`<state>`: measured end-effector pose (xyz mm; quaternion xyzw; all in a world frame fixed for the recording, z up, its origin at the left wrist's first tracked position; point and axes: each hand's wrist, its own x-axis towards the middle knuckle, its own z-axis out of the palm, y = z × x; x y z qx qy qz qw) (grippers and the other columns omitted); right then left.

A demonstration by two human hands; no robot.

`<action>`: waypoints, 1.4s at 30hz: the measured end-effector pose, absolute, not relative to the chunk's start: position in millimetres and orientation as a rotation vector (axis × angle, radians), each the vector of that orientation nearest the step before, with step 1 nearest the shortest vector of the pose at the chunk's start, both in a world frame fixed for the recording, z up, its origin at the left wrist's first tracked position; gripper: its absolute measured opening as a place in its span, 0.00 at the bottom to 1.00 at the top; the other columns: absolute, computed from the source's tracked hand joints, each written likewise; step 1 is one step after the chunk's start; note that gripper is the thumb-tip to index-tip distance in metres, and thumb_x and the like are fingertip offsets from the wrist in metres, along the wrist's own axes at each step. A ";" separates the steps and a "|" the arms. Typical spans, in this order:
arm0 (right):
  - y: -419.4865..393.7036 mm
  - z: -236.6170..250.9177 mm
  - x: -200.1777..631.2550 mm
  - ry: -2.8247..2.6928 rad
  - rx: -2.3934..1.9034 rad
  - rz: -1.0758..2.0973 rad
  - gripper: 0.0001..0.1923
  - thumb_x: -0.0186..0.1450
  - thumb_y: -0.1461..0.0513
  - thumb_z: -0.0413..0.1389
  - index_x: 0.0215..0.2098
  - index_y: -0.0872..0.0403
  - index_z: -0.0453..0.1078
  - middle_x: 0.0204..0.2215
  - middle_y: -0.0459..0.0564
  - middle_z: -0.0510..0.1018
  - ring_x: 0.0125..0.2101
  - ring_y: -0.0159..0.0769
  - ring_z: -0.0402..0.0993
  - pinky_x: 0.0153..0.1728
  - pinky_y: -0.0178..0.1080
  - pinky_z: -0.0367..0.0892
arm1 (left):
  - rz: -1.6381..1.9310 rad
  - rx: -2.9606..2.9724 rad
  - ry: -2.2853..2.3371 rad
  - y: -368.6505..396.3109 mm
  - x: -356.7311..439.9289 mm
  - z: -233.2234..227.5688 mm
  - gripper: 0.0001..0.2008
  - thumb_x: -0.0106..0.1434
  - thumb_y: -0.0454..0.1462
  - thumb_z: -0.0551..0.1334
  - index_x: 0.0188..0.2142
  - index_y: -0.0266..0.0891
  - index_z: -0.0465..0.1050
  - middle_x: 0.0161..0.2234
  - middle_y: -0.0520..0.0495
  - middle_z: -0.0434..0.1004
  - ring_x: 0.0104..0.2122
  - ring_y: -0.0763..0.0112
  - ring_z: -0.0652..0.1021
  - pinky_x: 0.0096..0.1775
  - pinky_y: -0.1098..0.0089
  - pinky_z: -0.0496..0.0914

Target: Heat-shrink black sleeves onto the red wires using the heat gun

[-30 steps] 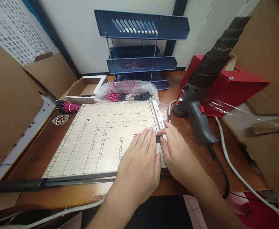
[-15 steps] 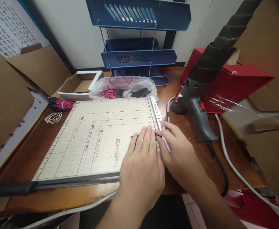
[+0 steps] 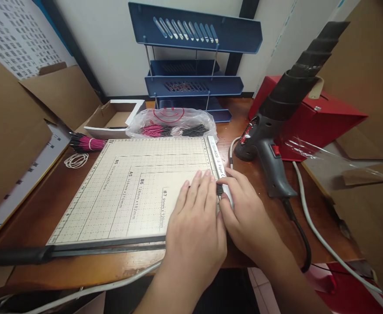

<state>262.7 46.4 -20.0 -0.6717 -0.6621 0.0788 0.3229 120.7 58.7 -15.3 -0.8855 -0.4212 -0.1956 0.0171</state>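
A beige paper cutter board with printed grid lines lies on the wooden desk. My left hand rests flat on the board near its right edge, fingers together. My right hand is beside it at the white ruler strip, thumb and forefinger pinching a small bundle of black wires against that edge. The cutter's black blade arm lies along the board's near edge.
A heat gun stands right of the board, with its cord trailing to the desk edge. A plastic bag of pink and black wires, a pink wire bundle, a blue tray rack, a red box and cardboard surround it.
Both hands stay at the board's right edge with small shifts; the view tilted down and back up.
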 end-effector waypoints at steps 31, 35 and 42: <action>39.9 -0.8 265.3 -1.550 -1.973 0.603 0.29 0.68 0.57 0.47 0.67 0.46 0.57 0.49 0.54 0.79 0.49 0.51 0.76 0.50 0.54 0.70 | -0.517 -2.822 -1.223 56.4 124.8 -17.6 0.29 0.76 0.40 0.43 0.67 0.22 0.62 0.68 0.32 0.60 0.68 0.48 0.63 0.66 0.49 0.64; 44.6 4.8 261.4 -1.577 -2.081 0.575 0.30 0.67 0.57 0.47 0.68 0.45 0.56 0.52 0.54 0.78 0.50 0.55 0.76 0.48 0.55 0.70 | -0.541 -2.863 -1.243 57.1 122.1 -15.5 0.28 0.75 0.40 0.45 0.67 0.23 0.62 0.69 0.34 0.60 0.69 0.51 0.62 0.68 0.50 0.61; 45.3 1.0 259.9 -1.568 -2.063 0.558 0.30 0.68 0.58 0.46 0.68 0.47 0.55 0.54 0.55 0.77 0.52 0.54 0.76 0.50 0.54 0.70 | -0.576 -2.962 -1.284 61.1 112.8 -5.8 0.29 0.72 0.39 0.51 0.68 0.24 0.58 0.69 0.38 0.61 0.68 0.57 0.65 0.67 0.52 0.65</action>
